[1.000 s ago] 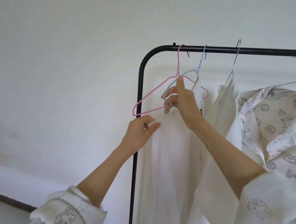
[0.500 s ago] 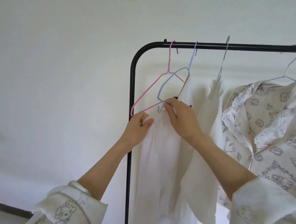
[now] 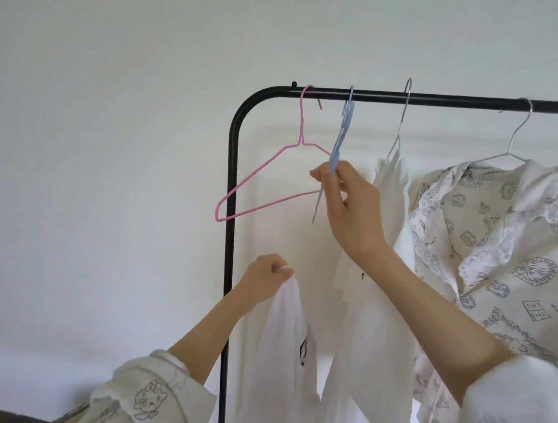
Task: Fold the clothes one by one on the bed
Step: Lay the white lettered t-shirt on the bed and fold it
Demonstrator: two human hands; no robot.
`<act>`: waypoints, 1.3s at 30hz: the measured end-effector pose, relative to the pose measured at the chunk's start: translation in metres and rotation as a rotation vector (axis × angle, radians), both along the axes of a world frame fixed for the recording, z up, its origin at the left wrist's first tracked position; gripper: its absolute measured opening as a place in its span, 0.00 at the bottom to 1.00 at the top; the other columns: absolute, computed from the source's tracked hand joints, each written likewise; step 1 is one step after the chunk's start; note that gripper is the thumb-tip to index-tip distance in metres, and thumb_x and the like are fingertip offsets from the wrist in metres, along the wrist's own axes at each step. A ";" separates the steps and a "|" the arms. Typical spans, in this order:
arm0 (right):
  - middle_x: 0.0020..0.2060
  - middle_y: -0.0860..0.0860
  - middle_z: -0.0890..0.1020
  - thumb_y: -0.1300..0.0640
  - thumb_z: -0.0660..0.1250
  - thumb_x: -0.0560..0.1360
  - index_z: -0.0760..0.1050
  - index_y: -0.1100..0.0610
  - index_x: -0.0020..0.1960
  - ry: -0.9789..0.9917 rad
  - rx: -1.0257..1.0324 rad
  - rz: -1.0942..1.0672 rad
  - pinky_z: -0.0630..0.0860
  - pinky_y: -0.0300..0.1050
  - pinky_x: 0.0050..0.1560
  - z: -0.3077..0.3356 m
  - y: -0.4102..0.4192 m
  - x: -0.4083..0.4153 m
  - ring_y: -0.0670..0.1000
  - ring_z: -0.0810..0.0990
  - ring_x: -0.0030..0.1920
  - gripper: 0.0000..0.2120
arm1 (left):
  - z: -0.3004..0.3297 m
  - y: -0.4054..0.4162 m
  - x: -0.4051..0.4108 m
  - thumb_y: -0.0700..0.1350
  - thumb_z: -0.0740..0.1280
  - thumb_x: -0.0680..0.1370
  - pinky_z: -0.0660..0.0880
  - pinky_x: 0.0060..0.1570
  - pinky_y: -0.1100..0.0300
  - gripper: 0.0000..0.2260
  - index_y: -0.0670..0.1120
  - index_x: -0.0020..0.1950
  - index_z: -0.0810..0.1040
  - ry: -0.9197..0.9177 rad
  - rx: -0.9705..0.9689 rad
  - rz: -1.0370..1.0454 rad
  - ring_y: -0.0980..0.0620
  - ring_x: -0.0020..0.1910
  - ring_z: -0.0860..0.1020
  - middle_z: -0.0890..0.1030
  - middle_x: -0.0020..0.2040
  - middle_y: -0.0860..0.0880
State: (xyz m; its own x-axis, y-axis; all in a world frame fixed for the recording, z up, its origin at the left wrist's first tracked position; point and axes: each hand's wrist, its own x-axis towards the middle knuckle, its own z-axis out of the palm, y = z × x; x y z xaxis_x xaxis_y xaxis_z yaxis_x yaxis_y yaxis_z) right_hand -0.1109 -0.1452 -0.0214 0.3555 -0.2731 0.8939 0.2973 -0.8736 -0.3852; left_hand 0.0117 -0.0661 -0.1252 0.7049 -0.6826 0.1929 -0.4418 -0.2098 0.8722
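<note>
Closest to me, at the bottom of the frame, my two printed sleeves (image 3: 144,400) reached up. My left hand (image 3: 265,277), lower centre, had its fingers bunched tight round the top of the white T-shirt (image 3: 280,366), and the shirt hung straight down from that grip, free of any hanger, just in front of the rack's black upright. So that garment was off the rail and mine to carry.

A little farther up, centre frame, my right hand (image 3: 347,201) pinched the blue hanger (image 3: 342,132) between thumb and fingertips. The hanger was bare, turned almost edge-on, its hook over the black rail (image 3: 454,99). Just to its left the pink hanger (image 3: 273,183) hung empty too, tilted down toward the left.

Beyond my right arm, more work waited: a plain white top (image 3: 379,290) on a silver hanger, then the printed pyjama shirt (image 3: 507,256) on another, right side of the frame, with the edge of one more garment at the far right.

My reading: nothing shown here was folded yet, and the bed was nowhere in view. One shirt was in hand and ready to go to it; at least two hung pieces remained. Behind everything, only the pale wall (image 3: 111,90).
</note>
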 end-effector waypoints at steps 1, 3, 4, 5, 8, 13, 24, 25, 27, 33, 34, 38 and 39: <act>0.48 0.48 0.82 0.57 0.57 0.81 0.78 0.59 0.53 0.029 0.020 -0.017 0.74 0.39 0.49 -0.006 -0.003 -0.001 0.42 0.78 0.46 0.12 | -0.004 0.000 0.000 0.40 0.63 0.78 0.73 0.44 0.56 0.08 0.43 0.39 0.69 0.037 -0.001 -0.004 0.48 0.39 0.70 0.70 0.37 0.47; 0.47 0.45 0.79 0.57 0.58 0.81 0.78 0.59 0.55 0.075 0.042 -0.037 0.73 0.39 0.53 -0.020 -0.009 -0.002 0.44 0.77 0.47 0.11 | -0.008 0.003 -0.002 0.39 0.64 0.77 0.77 0.46 0.55 0.06 0.41 0.40 0.72 0.128 -0.033 -0.008 0.47 0.40 0.74 0.73 0.39 0.44; 0.47 0.44 0.77 0.57 0.58 0.81 0.77 0.59 0.57 0.104 0.060 -0.042 0.72 0.36 0.53 -0.028 -0.011 -0.001 0.45 0.77 0.48 0.11 | -0.007 0.005 -0.003 0.38 0.65 0.77 0.79 0.45 0.56 0.06 0.40 0.40 0.74 0.170 -0.051 -0.006 0.47 0.40 0.75 0.75 0.40 0.43; 0.47 0.45 0.76 0.56 0.58 0.81 0.75 0.59 0.59 0.150 0.101 -0.042 0.70 0.31 0.50 -0.035 -0.012 0.000 0.47 0.77 0.49 0.12 | -0.004 0.009 -0.004 0.38 0.66 0.76 0.79 0.43 0.58 0.06 0.40 0.40 0.75 0.201 -0.068 -0.002 0.47 0.40 0.77 0.76 0.40 0.42; 0.44 0.51 0.75 0.52 0.57 0.80 0.68 0.60 0.62 0.299 0.305 -0.100 0.66 0.31 0.37 -0.060 -0.013 0.005 0.53 0.76 0.46 0.15 | 0.010 0.025 -0.010 0.38 0.67 0.75 0.81 0.37 0.61 0.05 0.39 0.39 0.78 0.214 -0.107 0.026 0.47 0.38 0.79 0.79 0.40 0.41; 0.57 0.55 0.75 0.44 0.59 0.78 0.67 0.58 0.63 0.672 0.614 0.044 0.69 0.46 0.62 -0.108 -0.006 0.015 0.54 0.74 0.61 0.21 | 0.025 0.063 -0.025 0.38 0.69 0.74 0.79 0.33 0.64 0.03 0.39 0.43 0.80 0.227 -0.171 0.153 0.53 0.29 0.77 0.79 0.35 0.45; 0.31 0.49 0.67 0.60 0.59 0.78 0.62 0.56 0.34 0.883 0.209 0.360 0.60 0.40 0.31 -0.120 0.128 0.015 0.48 0.66 0.32 0.14 | 0.016 0.182 -0.065 0.39 0.71 0.74 0.75 0.41 0.65 0.03 0.41 0.43 0.83 0.161 -0.187 0.364 0.61 0.27 0.72 0.78 0.29 0.56; 0.30 0.50 0.66 0.61 0.58 0.78 0.59 0.56 0.33 0.876 0.191 0.368 0.59 0.40 0.30 -0.117 0.145 0.014 0.48 0.64 0.31 0.16 | 0.015 0.200 -0.069 0.40 0.70 0.74 0.74 0.41 0.66 0.02 0.42 0.43 0.82 0.159 -0.214 0.383 0.62 0.28 0.73 0.78 0.32 0.55; 0.29 0.50 0.64 0.62 0.57 0.78 0.57 0.56 0.31 0.843 0.161 0.372 0.57 0.40 0.29 -0.109 0.170 0.013 0.48 0.62 0.30 0.17 | 0.015 0.227 -0.077 0.40 0.68 0.76 0.75 0.41 0.67 0.04 0.43 0.44 0.82 0.163 -0.264 0.413 0.61 0.31 0.75 0.79 0.35 0.54; 0.28 0.49 0.62 0.64 0.56 0.77 0.56 0.54 0.31 0.679 0.159 0.523 0.56 0.41 0.31 -0.088 0.267 -0.006 0.48 0.61 0.31 0.17 | -0.004 0.346 -0.115 0.43 0.66 0.78 0.73 0.54 0.59 0.09 0.49 0.58 0.76 0.164 -0.154 0.481 0.53 0.50 0.76 0.78 0.52 0.51; 0.28 0.49 0.61 0.64 0.57 0.77 0.57 0.54 0.32 0.649 0.177 0.563 0.56 0.42 0.31 -0.084 0.282 -0.011 0.48 0.60 0.30 0.17 | -0.012 0.364 -0.121 0.44 0.66 0.77 0.72 0.56 0.57 0.13 0.50 0.62 0.74 0.177 -0.108 0.501 0.52 0.53 0.75 0.77 0.55 0.50; 0.29 0.48 0.60 0.65 0.56 0.77 0.60 0.56 0.35 0.554 0.246 0.744 0.54 0.39 0.30 -0.071 0.360 -0.041 0.47 0.58 0.31 0.13 | -0.034 0.445 -0.157 0.48 0.68 0.76 0.72 0.55 0.58 0.19 0.51 0.67 0.70 0.182 -0.033 0.641 0.50 0.56 0.74 0.73 0.59 0.50; 0.30 0.47 0.59 0.65 0.57 0.78 0.59 0.56 0.35 0.528 0.262 0.787 0.54 0.38 0.29 -0.068 0.382 -0.049 0.46 0.57 0.30 0.14 | -0.035 0.466 -0.168 0.48 0.68 0.76 0.73 0.54 0.57 0.18 0.51 0.65 0.72 0.159 -0.019 0.661 0.50 0.54 0.75 0.75 0.56 0.50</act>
